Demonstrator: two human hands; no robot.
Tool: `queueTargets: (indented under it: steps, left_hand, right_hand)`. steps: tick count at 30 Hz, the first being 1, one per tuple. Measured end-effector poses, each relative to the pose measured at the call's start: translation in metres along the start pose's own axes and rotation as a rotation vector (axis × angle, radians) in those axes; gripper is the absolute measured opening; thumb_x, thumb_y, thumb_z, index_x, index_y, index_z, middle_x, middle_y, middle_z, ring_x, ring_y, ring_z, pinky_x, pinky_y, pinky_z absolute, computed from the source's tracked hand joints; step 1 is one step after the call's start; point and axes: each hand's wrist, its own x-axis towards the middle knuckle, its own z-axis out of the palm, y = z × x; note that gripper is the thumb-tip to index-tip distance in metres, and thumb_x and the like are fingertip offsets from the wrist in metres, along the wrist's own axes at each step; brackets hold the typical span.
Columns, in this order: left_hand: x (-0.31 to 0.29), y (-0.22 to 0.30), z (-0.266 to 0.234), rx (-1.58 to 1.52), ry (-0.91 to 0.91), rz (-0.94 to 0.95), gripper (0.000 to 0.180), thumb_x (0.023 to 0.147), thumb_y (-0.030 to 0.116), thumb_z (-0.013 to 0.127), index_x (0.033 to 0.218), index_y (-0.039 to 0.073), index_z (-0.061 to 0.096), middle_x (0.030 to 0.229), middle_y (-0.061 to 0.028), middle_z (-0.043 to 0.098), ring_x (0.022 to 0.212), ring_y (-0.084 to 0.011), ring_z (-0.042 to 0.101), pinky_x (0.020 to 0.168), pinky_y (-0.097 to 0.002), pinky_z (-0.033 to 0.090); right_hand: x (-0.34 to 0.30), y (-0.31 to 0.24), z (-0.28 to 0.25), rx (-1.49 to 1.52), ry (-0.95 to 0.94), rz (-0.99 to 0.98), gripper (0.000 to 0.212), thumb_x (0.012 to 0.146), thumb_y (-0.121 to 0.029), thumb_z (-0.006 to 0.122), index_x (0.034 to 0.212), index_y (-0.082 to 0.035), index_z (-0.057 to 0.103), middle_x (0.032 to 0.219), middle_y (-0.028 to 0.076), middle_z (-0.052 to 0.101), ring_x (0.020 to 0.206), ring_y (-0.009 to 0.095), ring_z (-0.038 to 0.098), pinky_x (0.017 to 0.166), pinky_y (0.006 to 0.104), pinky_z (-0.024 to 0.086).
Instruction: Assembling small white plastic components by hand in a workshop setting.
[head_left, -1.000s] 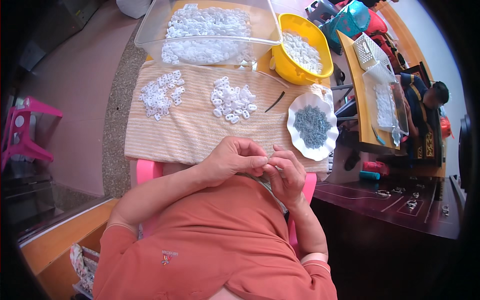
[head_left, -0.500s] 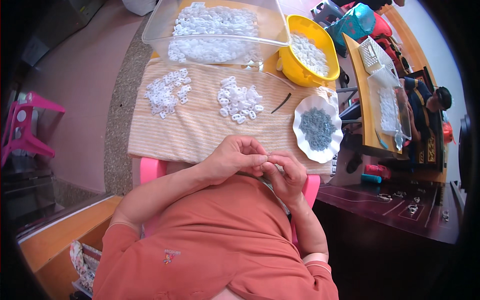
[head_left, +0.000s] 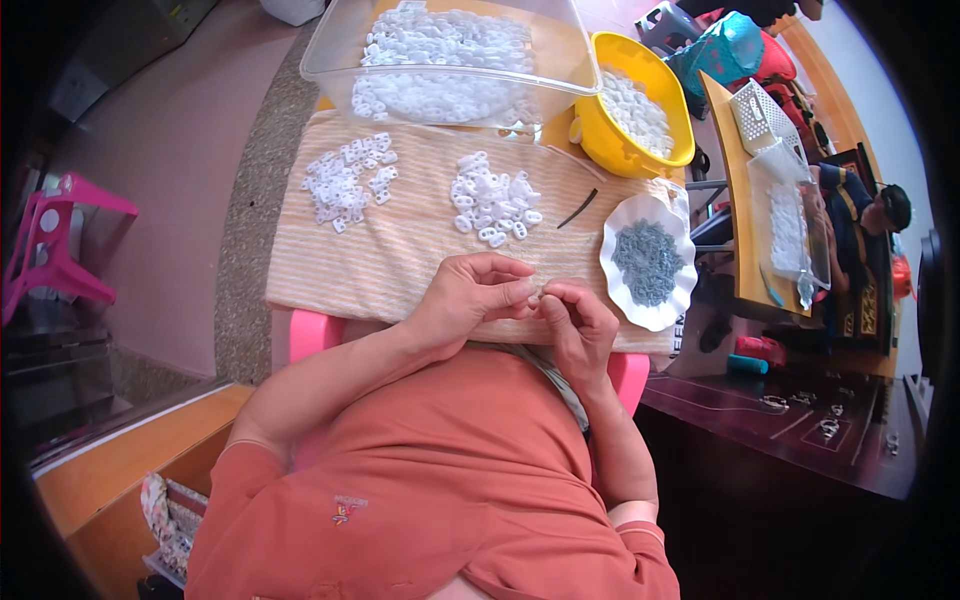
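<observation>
In front of my belly, over the near edge of the striped cloth, my two hands meet at the fingertips. My left hand (head_left: 475, 295) and my right hand (head_left: 580, 325) both pinch a small pale piece (head_left: 537, 285); fingers cover most of it. Beyond them lie a loose pile of flat white plastic parts with holes (head_left: 338, 188) and, further right, a pile of rounded white plastic parts (head_left: 493, 198). A scalloped white dish (head_left: 612, 290) holding small grey-blue pieces (head_left: 648, 260) stands right of my right hand. A thin black strip (head_left: 577, 209) lies between pile and dish.
A clear plastic bin (head_left: 590, 82) of white parts and a yellow basket (head_left: 598, 130) of whitish pieces stand at the back of the striped cloth (head_left: 420, 270). At right, a person (head_left: 850, 215) sits by another table. A pink stool (head_left: 60, 240) stands far left.
Both hands have risen slightly away from my belly, and the pale piece between the fingertips shows more. The whole view has shifted a little; the piles and dish stay put.
</observation>
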Motion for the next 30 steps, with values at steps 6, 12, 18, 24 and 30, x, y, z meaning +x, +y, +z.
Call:
queueTargets:
  steps: [6,12,18,24,30]
  left_hand:
    - [-0.001,0.000,-0.001,-0.042,-0.006,-0.018,0.025,0.089,0.004,0.065,0.112,-0.005,0.061,0.100,-0.0096,0.067,0.087,-0.0148,0.066,0.079,-0.0248,0.057]
    - [-0.002,0.001,0.000,-0.045,-0.021,-0.036,0.023,0.089,0.002,0.063,0.111,-0.006,0.061,0.099,-0.0101,0.066,0.088,-0.0152,0.067,0.080,-0.0245,0.057]
    - [-0.002,-0.001,-0.002,-0.041,-0.023,-0.045,0.021,0.089,0.003,0.065,0.108,-0.005,0.062,0.097,-0.0095,0.067,0.087,-0.0146,0.067,0.079,-0.0250,0.057]
    - [-0.002,-0.002,-0.004,-0.045,-0.040,-0.050,0.022,0.088,0.003,0.065,0.109,-0.005,0.062,0.096,-0.0092,0.067,0.086,-0.0143,0.067,0.078,-0.0253,0.057]
    - [-0.001,-0.004,-0.005,-0.052,-0.046,-0.049,0.023,0.088,0.003,0.066,0.109,-0.005,0.062,0.097,-0.0095,0.067,0.085,-0.0142,0.067,0.078,-0.0252,0.057]
  right_hand:
    - [0.001,0.007,0.002,0.074,0.006,0.045,0.012,0.093,-0.002,0.059,0.101,0.006,0.061,0.095,0.008,0.061,0.077,0.011,0.061,0.070,0.0221,0.049]
    - [0.001,0.008,0.002,0.164,0.009,0.106,0.012,0.093,-0.002,0.060,0.102,0.007,0.061,0.095,0.008,0.062,0.077,0.011,0.060,0.070,0.0220,0.049]
    - [0.003,0.001,0.003,0.177,-0.001,0.105,0.011,0.092,-0.002,0.060,0.100,0.006,0.062,0.096,0.007,0.062,0.082,0.011,0.059,0.073,0.0221,0.048]
    - [0.004,-0.003,0.003,0.195,-0.004,0.117,0.009,0.092,-0.002,0.061,0.097,0.005,0.063,0.096,0.007,0.063,0.085,0.011,0.058,0.076,0.0218,0.047]
    - [0.004,0.004,0.002,0.150,-0.018,0.093,0.008,0.092,-0.001,0.061,0.097,0.005,0.063,0.095,0.007,0.063,0.084,0.010,0.058,0.075,0.0216,0.047]
